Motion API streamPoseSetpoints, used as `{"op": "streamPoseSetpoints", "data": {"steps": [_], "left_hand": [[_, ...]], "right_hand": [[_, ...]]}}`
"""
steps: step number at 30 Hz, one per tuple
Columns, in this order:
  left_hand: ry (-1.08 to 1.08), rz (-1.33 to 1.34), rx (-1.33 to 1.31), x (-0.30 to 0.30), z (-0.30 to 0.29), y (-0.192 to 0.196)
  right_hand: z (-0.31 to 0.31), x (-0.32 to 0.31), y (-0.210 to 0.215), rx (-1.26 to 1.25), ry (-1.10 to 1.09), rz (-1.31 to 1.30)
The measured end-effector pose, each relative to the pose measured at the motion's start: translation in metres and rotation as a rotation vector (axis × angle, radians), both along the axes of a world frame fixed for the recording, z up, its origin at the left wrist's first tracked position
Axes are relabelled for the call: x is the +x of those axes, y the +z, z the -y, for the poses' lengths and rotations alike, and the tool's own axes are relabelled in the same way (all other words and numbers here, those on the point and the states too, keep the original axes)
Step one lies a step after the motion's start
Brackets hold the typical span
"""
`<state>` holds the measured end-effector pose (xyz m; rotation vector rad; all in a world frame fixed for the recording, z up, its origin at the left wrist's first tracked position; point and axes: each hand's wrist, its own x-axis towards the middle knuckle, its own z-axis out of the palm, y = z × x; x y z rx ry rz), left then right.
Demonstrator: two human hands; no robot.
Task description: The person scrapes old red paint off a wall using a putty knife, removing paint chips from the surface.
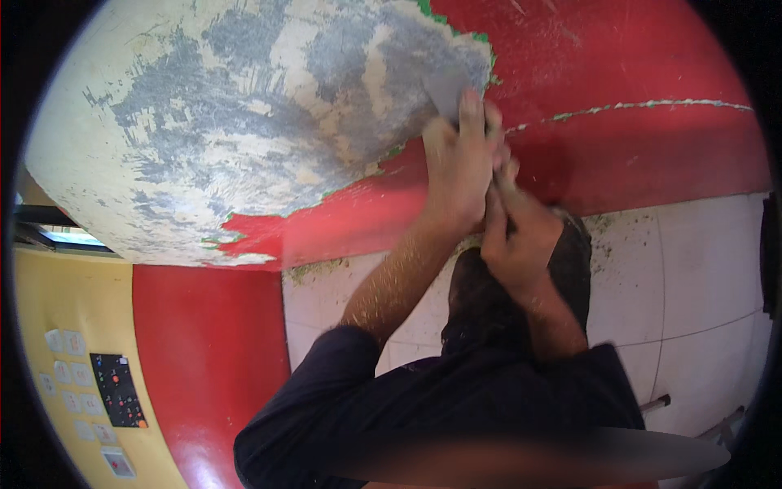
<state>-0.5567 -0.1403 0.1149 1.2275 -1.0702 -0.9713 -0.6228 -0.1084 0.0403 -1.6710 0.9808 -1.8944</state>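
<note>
A scraper (445, 91) with a flat grey blade rests against the wall, its blade pointing up and left over the bared patch (244, 106) of grey and cream. My left hand (458, 167) is closed around it close to the blade, thumb and fingers pressed together. Just below and to the right, my right hand (521, 232) grips the handle end, most of which the fingers hide. Red paint (603, 65) borders the patch on the right and underneath, with thin green flakes along the ragged edge. Blade and fingertips look slightly blurred.
Paint crumbs lie on the pale tiled floor (635, 285) along the foot of the wall. A whitish-green crack line (619, 107) crosses the red wall. At left, a yellow wall (49, 293) carries white cards and a black poster (119, 389). My knees are close to the wall.
</note>
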Motion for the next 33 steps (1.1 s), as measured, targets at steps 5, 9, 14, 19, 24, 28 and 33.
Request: {"op": "streamPoseSetpoints", "data": {"steps": [5,9,14,19,24,28,33], "left_hand": [[-0.028,-0.083,-0.087,-0.015,0.017,0.033],[-0.049,-0.101,-0.002,-0.003,0.008,0.003],[-0.086,-0.114,-0.081,-0.014,0.013,0.042],[-0.023,-0.214,0.138,-0.012,0.007,0.011],[-0.014,-0.226,-0.022,-0.016,0.012,0.03],[0.023,-0.178,0.071,-0.013,0.008,-0.004],[0.006,-0.076,-0.047,-0.024,0.019,0.014]], "right_hand": [[0.017,-0.005,0.027,0.016,0.045,0.079],[-0.006,-0.002,0.001,-0.009,-0.002,0.058],[0.013,-0.005,0.032,-0.079,-0.061,0.027],[-0.009,-0.014,0.016,0.153,0.085,-0.036],[0.006,-0.007,0.02,-0.018,-0.016,-0.016],[-0.001,-0.008,-0.007,0.023,0.001,0.0],[0.006,-0.004,0.003,0.241,0.136,0.339]]}}
